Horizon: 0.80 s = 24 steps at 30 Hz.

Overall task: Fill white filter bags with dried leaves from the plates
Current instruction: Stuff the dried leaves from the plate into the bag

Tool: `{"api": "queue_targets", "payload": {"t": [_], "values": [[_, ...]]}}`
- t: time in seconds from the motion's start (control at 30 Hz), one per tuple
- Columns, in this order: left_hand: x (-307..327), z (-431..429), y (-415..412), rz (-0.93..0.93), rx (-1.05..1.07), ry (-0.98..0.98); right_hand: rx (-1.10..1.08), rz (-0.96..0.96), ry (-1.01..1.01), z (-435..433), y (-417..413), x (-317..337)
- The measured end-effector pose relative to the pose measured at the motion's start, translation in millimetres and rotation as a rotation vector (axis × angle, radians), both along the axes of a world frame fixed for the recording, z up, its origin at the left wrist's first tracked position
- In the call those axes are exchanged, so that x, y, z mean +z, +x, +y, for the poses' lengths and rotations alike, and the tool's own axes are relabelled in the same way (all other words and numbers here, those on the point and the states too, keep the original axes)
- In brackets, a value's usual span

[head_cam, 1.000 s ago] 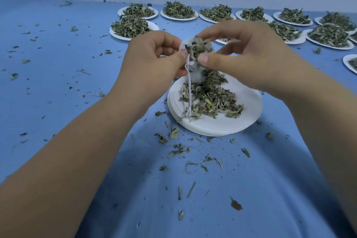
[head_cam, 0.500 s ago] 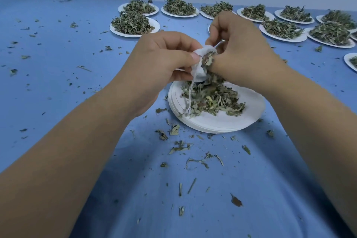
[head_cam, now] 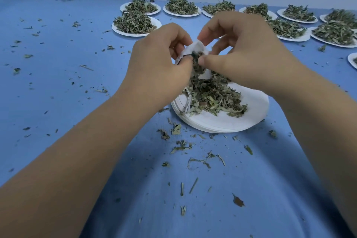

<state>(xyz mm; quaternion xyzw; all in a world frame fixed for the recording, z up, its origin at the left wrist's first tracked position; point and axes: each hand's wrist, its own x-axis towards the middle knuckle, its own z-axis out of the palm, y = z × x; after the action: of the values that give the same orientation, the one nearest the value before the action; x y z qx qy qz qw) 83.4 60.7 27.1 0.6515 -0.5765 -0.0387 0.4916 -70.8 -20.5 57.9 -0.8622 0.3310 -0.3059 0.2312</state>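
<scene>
A small white filter bag [head_cam: 194, 49] is held just above a white paper plate [head_cam: 251, 114] that carries a loose heap of dried leaves [head_cam: 212, 96]. My left hand [head_cam: 158, 63] pinches the bag's near rim with thumb and fingers. My right hand [head_cam: 245, 50] pinches the far rim with its fingertips, and its thumb presses dark leaves into the bag's mouth. The bag's white drawstring [head_cam: 187, 102] hangs down onto the plate's left edge. Most of the bag's body is hidden behind my hands.
Several more white plates piled with dried leaves stand in rows at the back, such as one at back left [head_cam: 136, 25] and one at far right [head_cam: 336, 34]. Leaf crumbs [head_cam: 181, 147] litter the blue tablecloth [head_cam: 58, 83] in front of the near plate.
My right hand went from carrying a pinch of leaves above the bag to pushing leaves into it. Both hands and the bag have sunk closer to the plate.
</scene>
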Motion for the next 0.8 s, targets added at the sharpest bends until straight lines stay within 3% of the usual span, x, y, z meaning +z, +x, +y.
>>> {"api": "queue_targets", "payload": {"t": [0.17, 0.27, 0.43, 0.53, 0.8], "values": [[-1.1, -2.6, 4.9, -0.005, -0.003, -0.038, 0.054, -0.088, 0.148, 0.1, -5.4, -7.4], [-0.9, -5.1, 1.2, 0.061, 0.005, -0.058, 0.025, 0.048, -0.007, 2.8, -0.5, -15.3], [4.6, -2.4, -5.4, 0.148, -0.056, -0.082, -0.123, 0.016, -0.235, 6.0, 12.5, -19.6], [5.7, 0.4, -2.6, 0.096, -0.089, -0.052, -0.169, 0.002, -0.304, 5.2, 14.0, -19.2], [0.9, -0.9, -2.2, -0.043, 0.069, -0.086, -0.140, 0.011, -0.318, 8.8, 12.3, -17.7]]}}
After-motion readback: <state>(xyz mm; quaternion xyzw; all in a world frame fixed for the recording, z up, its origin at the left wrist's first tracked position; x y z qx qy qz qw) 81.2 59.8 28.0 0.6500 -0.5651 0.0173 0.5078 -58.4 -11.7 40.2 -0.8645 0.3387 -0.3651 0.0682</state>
